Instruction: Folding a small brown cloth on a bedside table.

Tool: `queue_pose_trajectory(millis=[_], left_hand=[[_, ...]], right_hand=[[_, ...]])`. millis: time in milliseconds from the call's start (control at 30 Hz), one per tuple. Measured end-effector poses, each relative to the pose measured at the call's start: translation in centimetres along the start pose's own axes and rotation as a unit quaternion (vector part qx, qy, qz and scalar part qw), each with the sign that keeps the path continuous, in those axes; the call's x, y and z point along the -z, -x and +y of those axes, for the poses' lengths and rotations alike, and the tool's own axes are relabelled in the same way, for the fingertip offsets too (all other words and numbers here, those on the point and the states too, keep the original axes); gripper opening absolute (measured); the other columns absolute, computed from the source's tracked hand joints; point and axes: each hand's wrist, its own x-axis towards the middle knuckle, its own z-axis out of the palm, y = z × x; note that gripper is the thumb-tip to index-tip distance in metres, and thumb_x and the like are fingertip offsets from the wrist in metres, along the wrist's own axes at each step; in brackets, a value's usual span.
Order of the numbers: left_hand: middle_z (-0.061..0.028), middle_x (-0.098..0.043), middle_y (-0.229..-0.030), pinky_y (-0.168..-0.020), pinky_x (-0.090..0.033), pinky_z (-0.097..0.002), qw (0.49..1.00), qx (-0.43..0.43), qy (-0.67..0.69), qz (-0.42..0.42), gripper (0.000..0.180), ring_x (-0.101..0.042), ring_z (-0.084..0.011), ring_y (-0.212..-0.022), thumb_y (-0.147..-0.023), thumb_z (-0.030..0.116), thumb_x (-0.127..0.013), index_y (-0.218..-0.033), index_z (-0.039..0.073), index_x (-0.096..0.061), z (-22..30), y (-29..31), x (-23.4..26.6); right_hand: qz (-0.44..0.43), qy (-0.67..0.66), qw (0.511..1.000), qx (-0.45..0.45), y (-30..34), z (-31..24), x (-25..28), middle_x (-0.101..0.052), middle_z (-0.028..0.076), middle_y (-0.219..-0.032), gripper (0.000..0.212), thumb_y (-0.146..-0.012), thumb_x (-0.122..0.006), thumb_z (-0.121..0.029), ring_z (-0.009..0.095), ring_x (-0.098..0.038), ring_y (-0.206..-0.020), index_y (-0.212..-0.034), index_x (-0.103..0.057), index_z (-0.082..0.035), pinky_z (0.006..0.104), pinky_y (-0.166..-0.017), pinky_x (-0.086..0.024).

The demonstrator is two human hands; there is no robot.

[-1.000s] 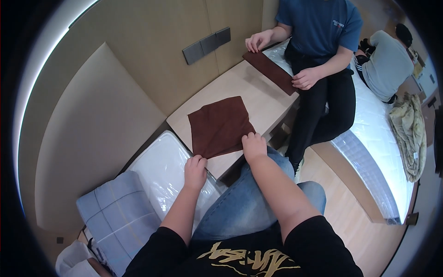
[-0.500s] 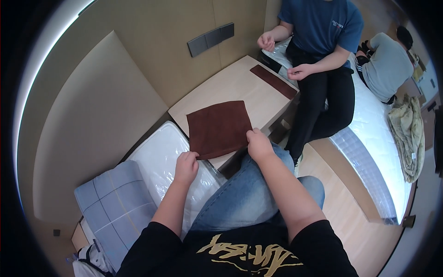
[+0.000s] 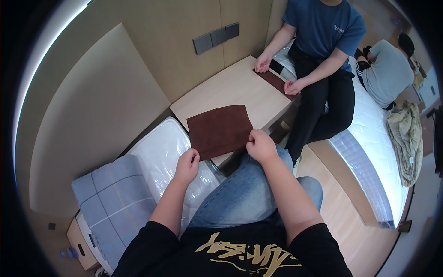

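A dark brown cloth (image 3: 220, 129) lies spread over the near end of a pale wooden tabletop (image 3: 207, 92). My left hand (image 3: 188, 165) pinches its near left corner, with the fingers closed. At the near right corner my right hand (image 3: 261, 146) grips the edge between thumb and fingers. Along the near edge, between my hands, the cloth seems slightly folded over. At the far end of the table a narrow brown folded cloth (image 3: 273, 83) lies under both hands of another person.
That person in a blue T-shirt (image 3: 323, 32) sits facing me on a plastic-wrapped mattress (image 3: 369, 152). Farther back another person (image 3: 390, 69) bends away. A crumpled olive cloth (image 3: 406, 143) lies on the mattress edge. On my left are a wrapped mattress (image 3: 161, 147) and a blue checked quilt (image 3: 110, 194).
The other person's hands have come down from the air onto the narrow brown cloth. The far edge of my cloth has come slightly nearer; my hands keep their grip.
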Motion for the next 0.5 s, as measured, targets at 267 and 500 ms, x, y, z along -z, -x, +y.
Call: queue_pose_trajectory(millis=[267,500], left_hand=[[-0.0200,-0.070,-0.107,-0.093,-0.053,-0.0485,0.993,0.047,0.006,0.106,0.008,-0.066,-0.0417,-0.102,-0.101,0.009,-0.062,-0.106,0.002,-0.062,0.1,-1.8,1.9],[-0.0222,-0.059,-0.147,-0.117,-0.046,-0.0491,0.987,-0.148,-0.058,-0.014,0.073,-0.057,-0.0428,-0.137,-0.082,0.016,-0.085,-0.147,0.003,-0.055,8.2,-3.3,-0.9]], right_hand=[[0.045,-0.063,0.995,0.062,-0.3,0.0,-0.3,-0.070,0.020,-0.098,0.014,-0.086,-0.072,-0.015,0.041,-0.069,-0.095,-0.093,-0.069,-0.004,0.0476,-0.085,-0.057],[-0.112,-0.444,0.889,-0.016,0.3,-1.4,-2.4,-0.071,-0.002,-0.091,0.013,-0.100,-0.078,-0.013,0.008,-0.063,-0.088,-0.095,-0.070,-0.005,0.0286,-0.079,-0.053]])
